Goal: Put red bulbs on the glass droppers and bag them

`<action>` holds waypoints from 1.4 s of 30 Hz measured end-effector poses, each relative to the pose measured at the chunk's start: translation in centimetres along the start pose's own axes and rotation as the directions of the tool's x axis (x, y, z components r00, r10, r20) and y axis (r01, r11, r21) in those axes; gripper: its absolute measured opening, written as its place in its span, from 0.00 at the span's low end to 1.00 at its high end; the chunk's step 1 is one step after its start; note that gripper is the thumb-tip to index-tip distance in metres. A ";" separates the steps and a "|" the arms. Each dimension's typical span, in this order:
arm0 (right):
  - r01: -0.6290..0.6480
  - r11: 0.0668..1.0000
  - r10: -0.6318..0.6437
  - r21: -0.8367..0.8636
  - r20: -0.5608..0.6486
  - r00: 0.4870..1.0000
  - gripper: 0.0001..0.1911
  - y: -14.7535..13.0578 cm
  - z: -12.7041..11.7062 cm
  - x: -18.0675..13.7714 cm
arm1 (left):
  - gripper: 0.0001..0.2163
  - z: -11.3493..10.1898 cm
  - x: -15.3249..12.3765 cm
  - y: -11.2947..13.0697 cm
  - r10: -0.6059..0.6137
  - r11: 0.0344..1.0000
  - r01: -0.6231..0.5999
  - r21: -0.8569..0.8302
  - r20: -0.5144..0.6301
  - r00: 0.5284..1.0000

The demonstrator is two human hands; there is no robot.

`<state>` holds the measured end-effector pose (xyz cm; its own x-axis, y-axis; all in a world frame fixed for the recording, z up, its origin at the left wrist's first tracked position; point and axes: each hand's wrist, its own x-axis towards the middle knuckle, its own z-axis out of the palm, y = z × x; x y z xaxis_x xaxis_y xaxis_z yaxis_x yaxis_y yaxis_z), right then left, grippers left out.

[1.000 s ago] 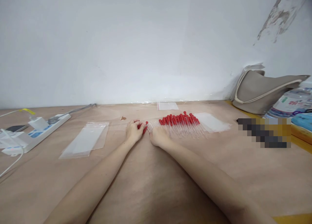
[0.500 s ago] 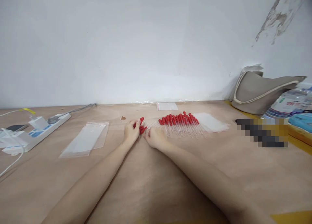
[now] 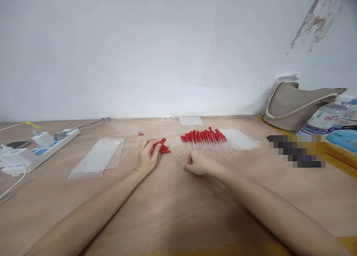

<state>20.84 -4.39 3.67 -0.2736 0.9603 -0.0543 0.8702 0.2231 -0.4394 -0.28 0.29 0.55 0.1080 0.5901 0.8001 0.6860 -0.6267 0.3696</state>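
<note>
A row of clear glass droppers with red rubber bulbs [image 3: 205, 140] lies on the brown table [image 3: 173, 204], near the wall. My left hand [image 3: 147, 156] rests to the left of the row and pinches a small bunch of red-bulbed droppers [image 3: 163, 147] by their bulbs. My right hand [image 3: 197, 163] sits just in front of the row with its fingers curled, and a thin clear dropper tube [image 3: 180, 159] sticks out from it to the left.
Clear plastic zip bags [image 3: 99, 157] lie left of my left hand; more bags [image 3: 241, 139] lie right of the droppers, one bag [image 3: 191, 120] by the wall. A white power strip [image 3: 36, 152] with plugs sits far left. A grey bag [image 3: 298, 103] and packages stand at right.
My right hand has drawn back from the bunch toward me and to the right, curling shut. My left hand has slid slightly left, still holding the red-bulbed droppers.
</note>
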 end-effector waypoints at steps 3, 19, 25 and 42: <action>0.054 0.997 -0.040 0.062 -0.202 0.979 0.12 0.8 1.2 -0.2 | 0.08 -1.1 -1.0 0.2 0.159 0.987 -0.151 -0.051 0.208 0.965; 0.190 0.982 -0.171 0.008 -0.401 0.900 0.06 0.9 4.2 -0.7 | 0.08 -1.1 -1.1 -1.2 -0.068 0.996 0.050 0.070 0.296 0.953; 0.176 0.984 -0.163 -0.002 -0.388 0.907 0.06 1.1 4.2 -0.6 | 0.05 -1.7 -0.8 -0.5 -0.010 0.995 -0.023 0.100 0.318 0.948; 0.274 0.905 -0.114 0.325 -0.435 0.893 0.07 2.1 3.8 -0.1 | 0.10 -1.8 -2.2 3.3 0.018 0.988 0.042 -0.147 0.386 0.922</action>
<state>21.15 -4.61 -0.69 -0.1655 0.9051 0.3916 0.5800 0.4105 -0.7036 0.41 -4.02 0.82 0.3899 0.7291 0.5624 0.5765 -0.6695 0.4683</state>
